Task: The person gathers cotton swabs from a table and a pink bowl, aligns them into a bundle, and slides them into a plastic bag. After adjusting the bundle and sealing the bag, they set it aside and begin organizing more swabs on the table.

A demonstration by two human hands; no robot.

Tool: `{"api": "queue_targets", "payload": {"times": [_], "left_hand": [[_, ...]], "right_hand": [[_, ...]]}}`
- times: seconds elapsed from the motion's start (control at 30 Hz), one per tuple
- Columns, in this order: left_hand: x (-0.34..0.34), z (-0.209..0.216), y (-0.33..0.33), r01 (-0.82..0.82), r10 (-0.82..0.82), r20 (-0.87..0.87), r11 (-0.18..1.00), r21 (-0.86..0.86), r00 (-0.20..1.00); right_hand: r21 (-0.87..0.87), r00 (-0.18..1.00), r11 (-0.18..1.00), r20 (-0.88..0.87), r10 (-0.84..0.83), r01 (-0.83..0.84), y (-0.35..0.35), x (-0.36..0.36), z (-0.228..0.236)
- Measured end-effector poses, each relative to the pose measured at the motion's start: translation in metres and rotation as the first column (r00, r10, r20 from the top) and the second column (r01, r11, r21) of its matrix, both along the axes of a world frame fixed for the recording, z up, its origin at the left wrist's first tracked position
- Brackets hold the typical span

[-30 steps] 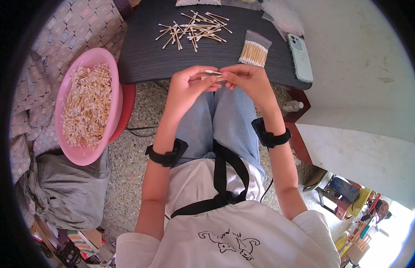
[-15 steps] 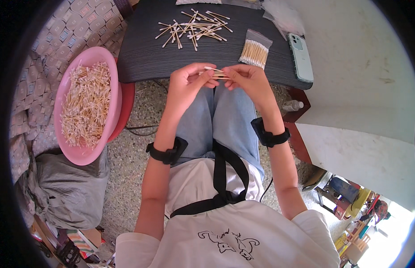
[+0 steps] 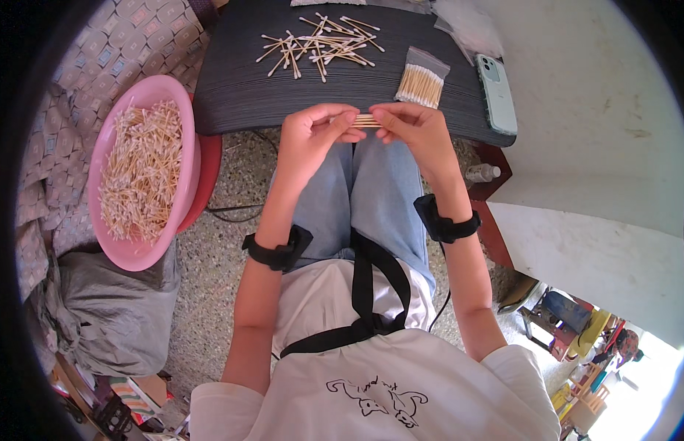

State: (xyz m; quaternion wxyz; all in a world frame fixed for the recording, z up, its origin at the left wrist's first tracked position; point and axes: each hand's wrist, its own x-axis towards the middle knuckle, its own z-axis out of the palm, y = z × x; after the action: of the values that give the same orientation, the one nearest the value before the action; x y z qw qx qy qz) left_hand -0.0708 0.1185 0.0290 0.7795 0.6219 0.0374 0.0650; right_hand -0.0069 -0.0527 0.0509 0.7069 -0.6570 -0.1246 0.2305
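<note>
Between my two hands lies a small bundle of cotton swabs [image 3: 367,121], its wooden sticks side by side and level over the table's near edge. My left hand [image 3: 321,131] pinches the bundle's left end, and my right hand [image 3: 408,126] pinches its right end. Fingers cover the cotton tips at both ends. Beyond my hands, a loose pile of cotton swabs [image 3: 323,48] is scattered on the dark table [image 3: 246,95]. A clear zip bag [image 3: 421,81] packed with aligned swabs lies just past my right hand.
At the left, a pink basin [image 3: 121,253] heaped with swabs rests on a red stool [image 3: 209,173]. A pale phone [image 3: 495,95] lies at the table's right edge, near clear plastic bags [image 3: 467,26]. A white wall [image 3: 577,95] borders the right; a bottle [image 3: 482,173] stands below.
The white tip that stuck out by my left fingers is now covered, and the sticks lie more evenly together. Both hands keep nearly the same place.
</note>
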Motion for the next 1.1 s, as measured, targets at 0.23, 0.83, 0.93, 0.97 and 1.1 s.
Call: {"api": "queue_targets", "payload": {"times": [0.23,0.83,0.93,0.97,1.1], "left_hand": [[-0.004,0.003,0.003,0.035,-0.035,-0.009,0.999,-0.027,0.999],[-0.008,0.009,0.007,0.029,-0.029,-0.005,1.0,0.01,1.0],[-0.008,0.011,0.006,0.034,-0.034,-0.001,0.999,0.01,0.999],[-0.008,0.01,0.006,0.034,-0.034,-0.001,0.999,0.01,0.999],[-0.009,0.011,0.005,0.05,-0.05,0.0,0.999,0.01,0.999]], "right_hand": [[0.002,0.995,0.995,0.008,0.098,-0.098,-0.005,-0.002,0.003],[-0.159,0.987,0.976,0.033,0.158,-0.151,-0.014,0.0,0.007],[0.008,0.998,0.999,0.044,0.037,-0.038,-0.007,-0.006,0.007],[0.008,0.998,0.999,0.044,0.037,-0.038,-0.007,-0.006,0.006],[0.002,0.988,0.995,0.119,0.102,-0.103,-0.009,-0.006,0.007]]}}
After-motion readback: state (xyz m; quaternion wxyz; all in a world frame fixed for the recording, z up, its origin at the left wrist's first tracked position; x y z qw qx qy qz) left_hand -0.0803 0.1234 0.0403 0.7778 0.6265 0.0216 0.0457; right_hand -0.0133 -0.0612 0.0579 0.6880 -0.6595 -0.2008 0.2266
